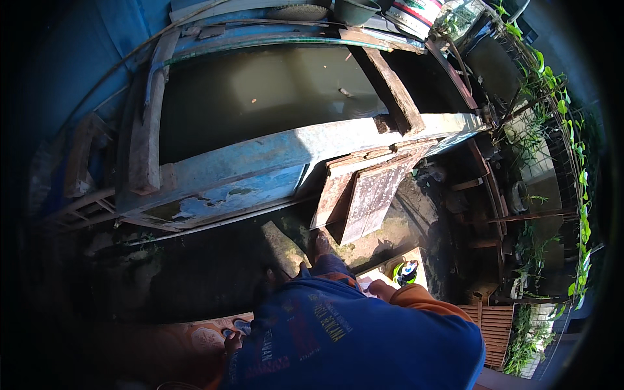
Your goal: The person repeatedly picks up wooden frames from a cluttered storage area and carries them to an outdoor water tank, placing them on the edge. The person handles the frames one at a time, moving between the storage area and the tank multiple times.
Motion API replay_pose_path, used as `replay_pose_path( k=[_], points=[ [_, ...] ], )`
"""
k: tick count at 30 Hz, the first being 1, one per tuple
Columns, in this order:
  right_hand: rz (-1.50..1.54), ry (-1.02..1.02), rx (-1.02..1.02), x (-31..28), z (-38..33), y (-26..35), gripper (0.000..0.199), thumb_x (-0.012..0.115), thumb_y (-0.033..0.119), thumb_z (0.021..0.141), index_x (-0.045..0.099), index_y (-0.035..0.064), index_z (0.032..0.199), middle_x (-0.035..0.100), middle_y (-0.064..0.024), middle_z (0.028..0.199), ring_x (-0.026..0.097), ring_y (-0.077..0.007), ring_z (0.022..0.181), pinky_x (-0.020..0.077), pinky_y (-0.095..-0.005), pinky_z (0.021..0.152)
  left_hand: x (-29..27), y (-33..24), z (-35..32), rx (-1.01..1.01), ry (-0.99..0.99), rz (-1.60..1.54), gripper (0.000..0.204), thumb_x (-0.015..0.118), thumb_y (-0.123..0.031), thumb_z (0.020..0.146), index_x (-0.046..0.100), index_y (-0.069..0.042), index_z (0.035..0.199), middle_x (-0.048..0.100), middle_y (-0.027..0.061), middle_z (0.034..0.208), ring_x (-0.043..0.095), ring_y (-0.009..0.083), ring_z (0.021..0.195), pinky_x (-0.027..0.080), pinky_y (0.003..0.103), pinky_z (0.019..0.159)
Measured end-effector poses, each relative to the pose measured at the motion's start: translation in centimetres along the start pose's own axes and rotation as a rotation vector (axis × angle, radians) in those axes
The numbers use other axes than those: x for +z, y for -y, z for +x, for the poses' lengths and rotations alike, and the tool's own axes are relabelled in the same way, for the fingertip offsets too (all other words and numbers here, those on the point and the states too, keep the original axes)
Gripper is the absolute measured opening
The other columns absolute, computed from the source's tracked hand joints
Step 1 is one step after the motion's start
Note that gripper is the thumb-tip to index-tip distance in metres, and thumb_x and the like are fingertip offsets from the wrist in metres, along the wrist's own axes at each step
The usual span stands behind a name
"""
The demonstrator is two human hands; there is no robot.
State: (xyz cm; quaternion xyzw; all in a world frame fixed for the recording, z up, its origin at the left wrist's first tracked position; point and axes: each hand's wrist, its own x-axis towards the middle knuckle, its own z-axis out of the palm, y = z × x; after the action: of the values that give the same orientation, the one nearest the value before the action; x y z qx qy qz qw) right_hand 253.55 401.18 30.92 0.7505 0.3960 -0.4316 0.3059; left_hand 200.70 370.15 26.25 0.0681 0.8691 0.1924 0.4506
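Note:
My right arm comes out of an orange sleeve at the lower right, and my right hand shows only in part beside my blue shirt. Its fingers are hidden, so I cannot see whether it holds anything. Close to it is a small bright green container with something dark in it, on a pale surface. Down at the left, in shade, my left hand hangs beside the shirt, near a pair of slippers. Its fingers are too dark and small to make out.
A blue-walled tank of murky water lies ahead, with wooden beams across it. Two worn boards lean on its front wall. Green vines climb the right side. A bucket stands behind the tank.

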Motion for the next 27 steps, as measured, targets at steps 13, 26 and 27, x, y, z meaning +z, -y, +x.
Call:
replay_pose_path(
  k=[13, 26, 27],
  points=[
    [0.107, -0.243, -0.823, -5.7, -9.5, 36.5, 0.048, 0.069, 0.021, 0.079, 0.056, 0.0006, 0.119, 0.060, -0.0169, 0.116, 0.057, -0.0249, 0.106, 0.0440, -0.0351, 0.089, -2.1, 3.1, 0.3, -0.097, -0.210, -0.672, 0.045, 0.064, -0.026, 0.084, 0.054, 0.000, 0.120, 0.059, 0.0146, 0.114, 0.057, 0.0197, 0.099, 0.045, 0.033, 0.080],
    [-0.739, 0.088, -1.133, 17.1, -18.4, 66.2, 0.056, 0.070, 0.035, 0.076, 0.055, 0.0050, 0.121, 0.060, -0.0153, 0.117, 0.058, -0.0274, 0.105, 0.0460, -0.0358, 0.089, -8.2, 7.8, -2.8, -0.496, -0.300, -0.828, 0.047, 0.066, -0.026, 0.082, 0.056, -0.001, 0.121, 0.061, 0.0134, 0.116, 0.058, 0.0229, 0.104, 0.045, 0.035, 0.086],
    [-0.813, -0.031, -1.301, 19.3, -20.8, 68.9, 0.054, 0.070, 0.033, 0.075, 0.055, 0.0040, 0.118, 0.062, -0.0163, 0.108, 0.061, -0.0305, 0.097, 0.0476, -0.0378, 0.085, -9.5, 7.4, -2.6, -0.540, -0.256, -0.806, 0.046, 0.066, -0.025, 0.082, 0.057, -0.002, 0.120, 0.061, 0.0131, 0.115, 0.058, 0.0219, 0.102, 0.045, 0.035, 0.085]
  ],
)
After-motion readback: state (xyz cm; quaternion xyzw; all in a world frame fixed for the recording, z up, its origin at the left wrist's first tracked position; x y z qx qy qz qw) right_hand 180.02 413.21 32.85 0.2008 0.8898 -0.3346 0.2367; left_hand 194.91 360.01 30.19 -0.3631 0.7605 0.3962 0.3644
